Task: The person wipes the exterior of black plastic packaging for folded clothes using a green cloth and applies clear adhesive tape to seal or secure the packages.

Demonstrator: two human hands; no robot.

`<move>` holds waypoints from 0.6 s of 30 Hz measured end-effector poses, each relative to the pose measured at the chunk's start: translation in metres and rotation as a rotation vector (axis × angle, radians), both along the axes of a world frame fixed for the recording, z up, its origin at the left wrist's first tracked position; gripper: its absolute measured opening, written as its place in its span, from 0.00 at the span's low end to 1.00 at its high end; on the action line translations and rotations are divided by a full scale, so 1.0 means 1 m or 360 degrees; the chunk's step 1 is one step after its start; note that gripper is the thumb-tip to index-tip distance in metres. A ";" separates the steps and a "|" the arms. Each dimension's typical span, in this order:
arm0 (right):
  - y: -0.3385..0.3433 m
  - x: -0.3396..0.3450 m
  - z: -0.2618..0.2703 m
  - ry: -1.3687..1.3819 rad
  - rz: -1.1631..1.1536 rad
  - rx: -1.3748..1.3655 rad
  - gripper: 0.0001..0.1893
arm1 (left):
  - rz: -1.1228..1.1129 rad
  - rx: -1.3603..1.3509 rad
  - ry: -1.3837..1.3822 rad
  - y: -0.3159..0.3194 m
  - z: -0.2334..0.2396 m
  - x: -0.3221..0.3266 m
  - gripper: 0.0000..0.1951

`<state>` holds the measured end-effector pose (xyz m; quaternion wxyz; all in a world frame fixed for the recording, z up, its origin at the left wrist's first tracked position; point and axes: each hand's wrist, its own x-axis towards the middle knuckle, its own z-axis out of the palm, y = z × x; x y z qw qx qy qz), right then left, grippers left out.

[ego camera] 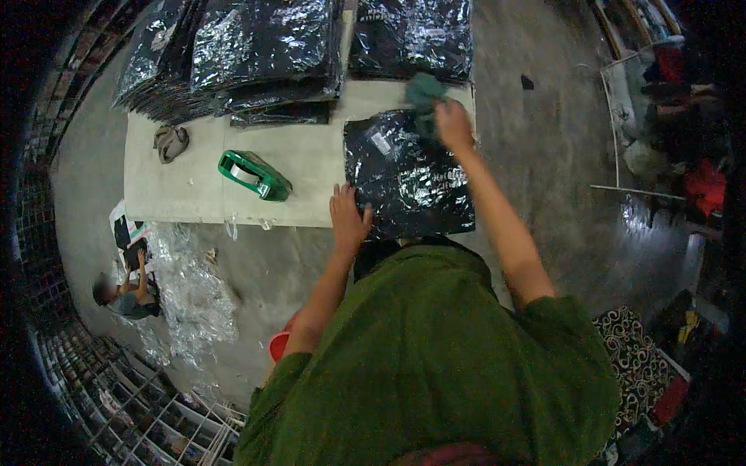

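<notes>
A dark garment in a clear plastic bag (402,175) lies flat at the table's near right corner, its surface glossy and creased. A small white label (381,143) sits on its upper left part. My left hand (348,216) rests on the bag's lower left edge with the fingers spread. In my right hand (454,125) is a bunched green cloth (426,93), held at the bag's upper right. The cloth is blurred. Left of the bag stands a green tape dispenser (255,175) with a roll of tape in it.
Stacks of bagged dark garments (262,46) cover the far side of the pale table (175,198). Another bagged stack (411,38) lies at the far right. A crumpled brown cloth (171,143) is at left. A person (137,297) sits on the floor beside loose clear plastic (192,291).
</notes>
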<state>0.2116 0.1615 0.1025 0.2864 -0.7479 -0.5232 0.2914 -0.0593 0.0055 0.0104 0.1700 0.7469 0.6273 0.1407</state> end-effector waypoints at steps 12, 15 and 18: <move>-0.027 -0.033 -0.106 -0.0914 0.0519 0.0197 0.34 | -0.0116 0.0022 0.0113 0.063 -0.022 0.035 0.36; -0.016 0.008 -0.111 -0.0973 0.0342 0.0147 0.31 | -0.0122 0.0054 0.0110 0.063 -0.021 0.033 0.35; -0.009 0.040 -0.113 -0.0807 0.0100 0.0125 0.28 | -0.0110 0.0051 0.0115 0.064 -0.021 0.029 0.34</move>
